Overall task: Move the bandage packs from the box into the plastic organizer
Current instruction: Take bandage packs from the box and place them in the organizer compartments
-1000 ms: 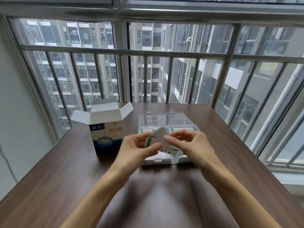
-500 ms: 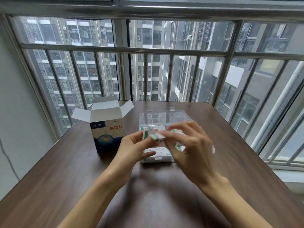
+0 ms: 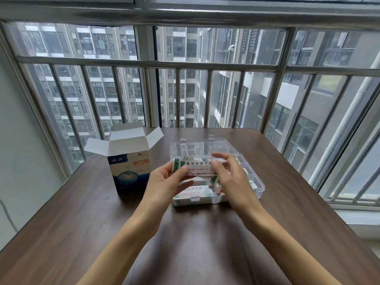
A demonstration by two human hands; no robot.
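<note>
Bandage packs (image 3: 197,168), flat white strips with green ends, are pinched between both hands above a clear plastic organizer (image 3: 257,185) already holding several packs. Left hand (image 3: 164,182) clamps one end; right hand (image 3: 230,177), fingers curled, grips the other, blurred. An open cardboard box (image 3: 129,161) stands just left on the wooden table (image 3: 82,223), its contents hidden.

Bare tabletop (image 3: 195,243) stretches wide in front of the clear organizer (image 3: 258,187) and on to its right, leaving open approach from the near side; on the left the open box (image 3: 131,173) stands just beside it, its raised flaps narrowing the gap between them, while both hands and a bandage pack (image 3: 197,167) hang over the organizer's open trays, and window bars (image 3: 178,97) close off the far edge
</note>
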